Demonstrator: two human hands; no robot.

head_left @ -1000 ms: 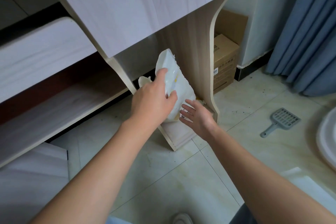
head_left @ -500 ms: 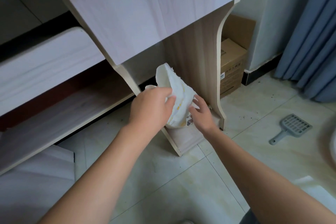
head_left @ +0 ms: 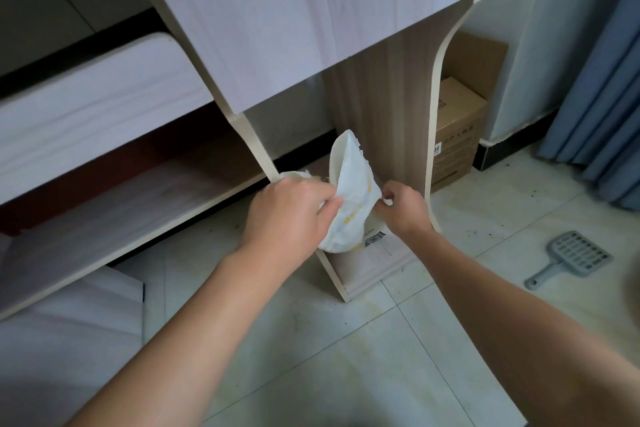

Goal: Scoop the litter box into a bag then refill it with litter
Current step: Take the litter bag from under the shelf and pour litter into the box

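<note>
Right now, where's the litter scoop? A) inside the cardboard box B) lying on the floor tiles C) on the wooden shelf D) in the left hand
B: the grey litter scoop lies on the floor tiles, while the left hand and right hand both grip the white bag.

Soft even daylight, sharp centre, wide-angle edge distortion.

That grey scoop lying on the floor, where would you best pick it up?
By its handle, from above. The grey scoop lies flat on the floor tiles, its narrow handle pointing back toward the person and its wide slotted head away, so fingers would probably close round the handle most easily.
</note>
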